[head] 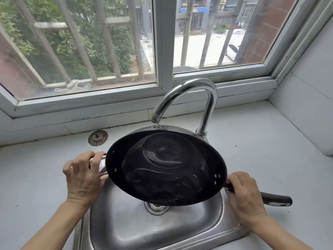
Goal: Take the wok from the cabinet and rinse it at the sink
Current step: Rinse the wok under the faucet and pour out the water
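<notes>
A black wok (165, 168) is held tilted over the steel sink (126, 228), its inside facing me and its lower rim near the drain (156, 207). My left hand (82, 177) grips the small loop handle on the wok's left side. My right hand (245, 195) holds the long black handle (277, 200) close to the wok's rim. The chrome faucet (187, 98) arches above the wok's far edge, its spout just over the rim. A drop or thin trickle hangs at the spout.
A round metal sink strainer (98, 138) lies on the grey countertop (36, 177) behind the sink at the left. A barred window (160, 42) with a white frame runs along the back. A white tiled wall (310, 105) closes the right side.
</notes>
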`<state>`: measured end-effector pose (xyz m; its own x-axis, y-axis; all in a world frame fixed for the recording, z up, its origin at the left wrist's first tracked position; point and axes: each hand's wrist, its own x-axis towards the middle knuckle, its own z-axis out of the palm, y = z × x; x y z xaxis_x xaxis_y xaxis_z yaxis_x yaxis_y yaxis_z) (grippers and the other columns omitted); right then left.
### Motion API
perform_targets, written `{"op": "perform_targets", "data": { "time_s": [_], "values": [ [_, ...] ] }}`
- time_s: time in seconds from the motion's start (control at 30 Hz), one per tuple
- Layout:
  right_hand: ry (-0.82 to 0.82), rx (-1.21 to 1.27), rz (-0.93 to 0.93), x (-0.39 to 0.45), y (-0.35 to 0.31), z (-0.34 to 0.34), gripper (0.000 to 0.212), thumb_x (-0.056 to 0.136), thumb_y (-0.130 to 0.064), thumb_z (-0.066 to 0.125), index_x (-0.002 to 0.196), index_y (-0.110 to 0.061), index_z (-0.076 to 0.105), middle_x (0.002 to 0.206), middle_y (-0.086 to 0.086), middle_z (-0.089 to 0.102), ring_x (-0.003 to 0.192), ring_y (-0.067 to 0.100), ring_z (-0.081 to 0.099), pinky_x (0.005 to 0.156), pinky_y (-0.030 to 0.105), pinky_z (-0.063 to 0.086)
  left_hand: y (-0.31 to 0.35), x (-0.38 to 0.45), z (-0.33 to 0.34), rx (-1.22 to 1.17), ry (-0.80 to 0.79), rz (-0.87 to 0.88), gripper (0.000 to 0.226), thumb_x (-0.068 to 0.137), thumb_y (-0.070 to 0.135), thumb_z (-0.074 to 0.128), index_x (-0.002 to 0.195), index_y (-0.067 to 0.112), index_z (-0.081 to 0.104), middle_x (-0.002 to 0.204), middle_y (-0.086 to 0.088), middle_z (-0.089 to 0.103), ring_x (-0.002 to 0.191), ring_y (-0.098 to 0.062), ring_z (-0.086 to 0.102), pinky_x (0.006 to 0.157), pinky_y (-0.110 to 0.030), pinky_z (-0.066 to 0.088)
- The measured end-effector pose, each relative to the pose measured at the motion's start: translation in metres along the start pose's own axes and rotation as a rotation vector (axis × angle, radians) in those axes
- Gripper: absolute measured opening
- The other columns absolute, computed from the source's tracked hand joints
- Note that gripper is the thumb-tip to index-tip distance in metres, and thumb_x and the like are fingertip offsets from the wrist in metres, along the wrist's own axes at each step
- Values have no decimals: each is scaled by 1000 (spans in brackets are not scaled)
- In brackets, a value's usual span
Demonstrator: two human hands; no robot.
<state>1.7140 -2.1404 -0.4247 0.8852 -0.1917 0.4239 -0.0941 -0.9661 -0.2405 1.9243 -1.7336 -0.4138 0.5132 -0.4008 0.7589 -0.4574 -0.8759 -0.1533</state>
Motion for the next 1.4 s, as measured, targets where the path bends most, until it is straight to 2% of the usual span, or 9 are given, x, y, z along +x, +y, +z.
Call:
{"op": "perform_targets", "data": {
  "time_s": [0.13,0.43,0.53,0.67,0.77,0.97,1.13,1.27,1.4],
  "values": [
    [14,20,31,-6,4,-2,19,74,-9,41,85,-17,54,82,-3,50,74,21,43,64,33,29,8,16,6,-10,33,38,52,74,35,74,117,14,56,115,-9,45,102,-27,45,85,-42,25],
    [9,39,99,-19,7,-7,32,63,1,49,84,-23,45,80,-7,41,72,21,38,63,33,29,19,40,4,-4,66,112,62,65,32,79,118,17,52,113,-7,44,100,-26,45,84,-41,24],
    [11,55,89,-17,7,-9,30,66,-2,46,85,-26,41,81,-9,39,72,20,37,63,33,28,19,39,1,-3,68,103,54,74,38,72,119,16,52,114,-7,45,99,-26,46,84,-42,25],
    [17,58,63,-10,0,-8,15,77,-11,42,85,-23,46,80,-5,45,72,20,39,63,33,28,13,30,-5,7,55,31,47,82,45,65,117,15,56,114,-8,46,102,-26,44,83,-43,25],
    [18,35,26,-2,-7,-5,21,76,-3,50,87,-20,50,81,-3,49,72,19,40,64,33,29,4,16,-10,22,11,-42,52,83,51,61,119,13,58,116,-10,46,105,-27,44,84,-43,24],
    [4,-5,-80,20,-22,5,28,71,7,57,86,-17,56,80,-1,51,72,21,44,64,32,30,-19,-9,-23,55,-76,-165,54,77,43,59,120,10,56,118,-13,43,107,-33,43,85,-45,23],
    [-3,-5,-157,36,-41,9,35,68,15,63,86,-14,60,80,1,53,72,23,46,64,32,32,-33,-28,-40,26,-136,-275,69,74,55,54,124,8,52,120,-16,41,111,-35,40,96,-32,15],
    [3,0,-214,50,-56,9,27,72,10,60,86,-13,61,79,2,51,72,22,44,64,29,27,-45,-39,-48,18,-188,-311,74,69,54,55,127,8,49,126,0,44,114,-37,43,86,-45,23],
    [19,2,-233,60,-58,11,32,68,15,62,87,-11,62,81,3,52,73,22,45,64,28,28,-51,-44,-51,25,-202,-336,73,68,52,56,126,8,50,123,-21,42,112,-38,42,80,-58,33]
  ]
}}
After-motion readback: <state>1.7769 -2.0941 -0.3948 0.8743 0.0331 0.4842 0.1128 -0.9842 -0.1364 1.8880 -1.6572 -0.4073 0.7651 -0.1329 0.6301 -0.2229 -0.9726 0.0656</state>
